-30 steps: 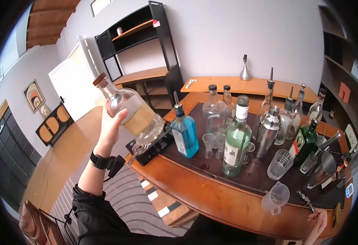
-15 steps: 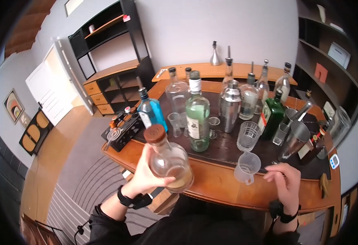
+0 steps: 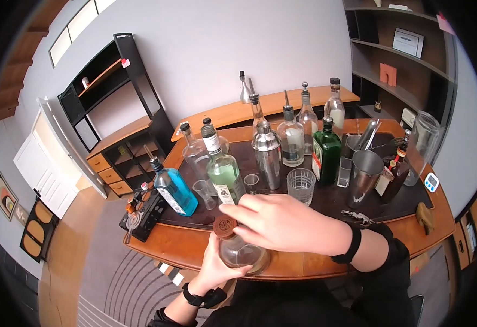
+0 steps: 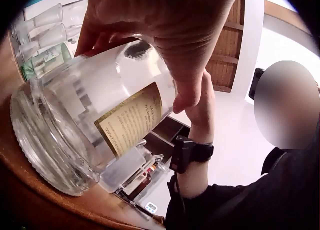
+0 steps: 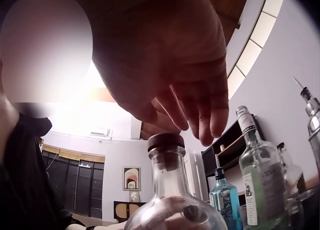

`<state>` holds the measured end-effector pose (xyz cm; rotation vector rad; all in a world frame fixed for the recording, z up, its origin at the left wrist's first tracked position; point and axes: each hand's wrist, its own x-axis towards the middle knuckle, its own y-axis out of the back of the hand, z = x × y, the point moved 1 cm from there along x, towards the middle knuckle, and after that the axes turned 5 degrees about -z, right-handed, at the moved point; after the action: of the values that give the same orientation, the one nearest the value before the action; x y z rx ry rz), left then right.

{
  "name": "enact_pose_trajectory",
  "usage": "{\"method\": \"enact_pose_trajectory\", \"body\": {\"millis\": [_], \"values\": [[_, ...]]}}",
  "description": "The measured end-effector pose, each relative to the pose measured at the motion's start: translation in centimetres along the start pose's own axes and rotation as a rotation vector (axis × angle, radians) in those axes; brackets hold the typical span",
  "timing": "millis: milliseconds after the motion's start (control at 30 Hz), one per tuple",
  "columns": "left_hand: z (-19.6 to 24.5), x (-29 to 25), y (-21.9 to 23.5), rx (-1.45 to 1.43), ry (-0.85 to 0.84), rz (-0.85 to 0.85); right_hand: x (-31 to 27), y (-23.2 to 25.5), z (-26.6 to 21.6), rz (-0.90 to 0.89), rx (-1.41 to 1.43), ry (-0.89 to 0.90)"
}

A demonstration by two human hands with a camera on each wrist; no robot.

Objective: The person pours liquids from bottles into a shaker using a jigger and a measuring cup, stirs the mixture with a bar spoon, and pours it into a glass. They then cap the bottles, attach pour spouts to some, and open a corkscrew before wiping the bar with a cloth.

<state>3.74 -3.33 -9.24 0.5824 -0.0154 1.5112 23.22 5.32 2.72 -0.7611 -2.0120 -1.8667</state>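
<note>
My left hand grips a clear glass bottle around its shoulder, thumb across the front, at the table's near edge. A brown round stopper sits in its neck. A gold label shows on its side in the left wrist view, where the thick base is low over the wood. My right hand is just over the bottle top, with fingers loosely bent. In the right wrist view these fingers hang above the stopper, apart from it. Just beyond the hands stands a green-tinted bottle.
A blue bottle and a black rack stand left on the wooden table. Further right are a shaker, a cut-glass tumbler, a dark green bottle and a metal tin. Several more bottles stand behind.
My left hand has brought the bottle down from the left, now upright at the table edge. My right hand has come from the table's right side to the stopper. The head view has turned right.
</note>
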Motion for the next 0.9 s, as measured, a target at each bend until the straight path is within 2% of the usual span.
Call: {"method": "enact_pose_trajectory", "body": {"millis": [33, 67, 167, 200, 233, 333, 467, 533, 633, 733, 800, 900], "values": [[-0.4, -0.4, 0.0, 0.025, 0.011, -0.005, 0.6, -0.8, 0.0, -0.064, -0.035, 0.01], [-0.8, -0.9, 0.0, 0.051, 0.025, -0.008, 1.2, -1.6, 0.0, -0.019, -0.026, 0.038], [-1.4, -2.1, -0.5, 0.008, 0.055, 0.009, 2.8, -2.0, -0.7, -0.06, -0.064, 0.049], [-1.6, -2.3, -0.7, 0.0, 0.054, 0.003, 3.3, -2.7, -0.5, 0.028, -0.087, 0.081], [-1.6, -2.4, -1.0, 0.003, 0.054, 0.008, 3.7, -2.6, -0.7, 0.029, -0.086, 0.087], [-1.7, -2.2, -1.9, 0.055, -0.011, 0.171, 4.4, -2.1, -1.3, -0.055, -0.143, -0.005], [-1.3, -1.8, -1.9, 0.134, -0.003, 0.2, 4.6, -2.0, -1.2, -0.108, -0.046, -0.092], [-1.8, -1.8, -1.8, 0.14, -0.076, 0.227, 4.5, -2.0, -0.8, -0.141, 0.009, -0.128], [-1.8, -1.9, -1.6, 0.159, -0.02, 0.185, 4.6, -2.0, -0.2, -0.179, 0.097, -0.084], [-2.4, -1.7, -1.6, 0.135, -0.054, 0.179, 4.6, -1.7, 0.3, -0.192, 0.106, -0.056], [-3.4, -2.0, -2.0, 0.115, -0.055, 0.188, 4.4, -1.9, 1.1, -0.092, 0.107, 0.127], [-3.0, -1.9, -2.1, 0.115, -0.07, 0.215, 4.3, -2.2, 1.9, -0.115, 0.151, 0.229]]}}
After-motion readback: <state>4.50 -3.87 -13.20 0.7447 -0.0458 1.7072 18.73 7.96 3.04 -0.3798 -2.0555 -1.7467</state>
